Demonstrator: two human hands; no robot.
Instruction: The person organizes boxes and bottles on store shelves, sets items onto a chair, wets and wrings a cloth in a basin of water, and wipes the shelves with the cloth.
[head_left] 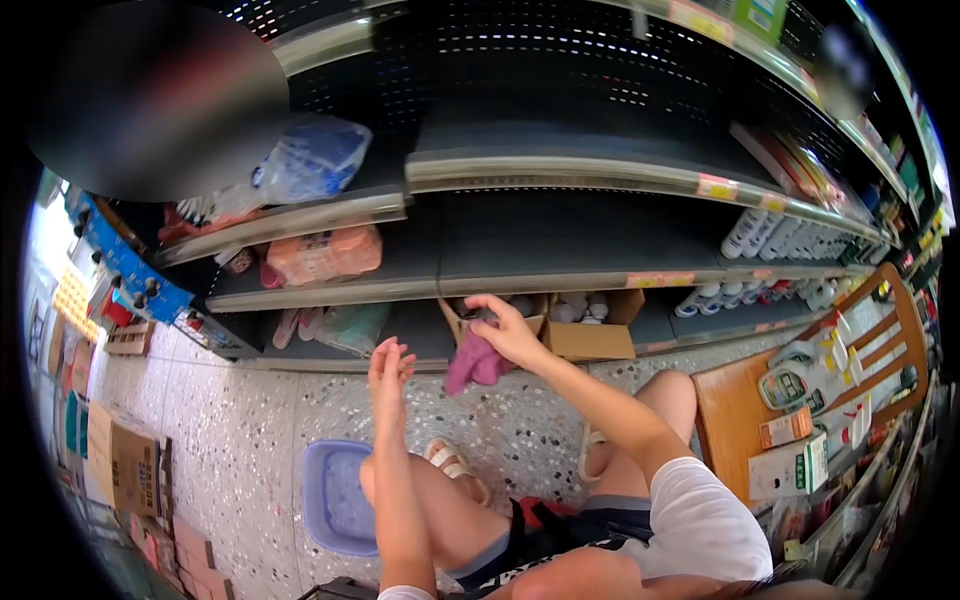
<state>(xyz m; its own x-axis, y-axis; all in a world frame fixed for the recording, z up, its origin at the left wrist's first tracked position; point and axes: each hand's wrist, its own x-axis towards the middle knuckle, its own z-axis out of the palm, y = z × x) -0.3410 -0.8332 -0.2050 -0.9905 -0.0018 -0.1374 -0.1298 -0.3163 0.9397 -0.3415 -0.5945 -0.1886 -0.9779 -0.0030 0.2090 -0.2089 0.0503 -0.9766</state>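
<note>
In my right hand (507,334) hangs a crumpled purple cloth (476,362), held in front of the bottom shelf. My left hand (390,364) is raised to the left of the cloth, fingers apart and slightly curled, with nothing in it. Behind the cloth, partly hidden by it and my right hand, stands an open cardboard box (533,327). Just right of it is another open cardboard box (590,341) with white rounded items inside. A blue-purple plastic basin (315,497) sits on the floor beside my leg.
A dark shelf unit (560,230) spans the front. Pink packages (325,255) and a blue plastic-wrapped bundle (318,160) lie on its left shelves; white bottles (748,235) stand right. At my right, a wooden chair (725,395) bears spray bottles and small boxes. Cartons (125,460) stand far left.
</note>
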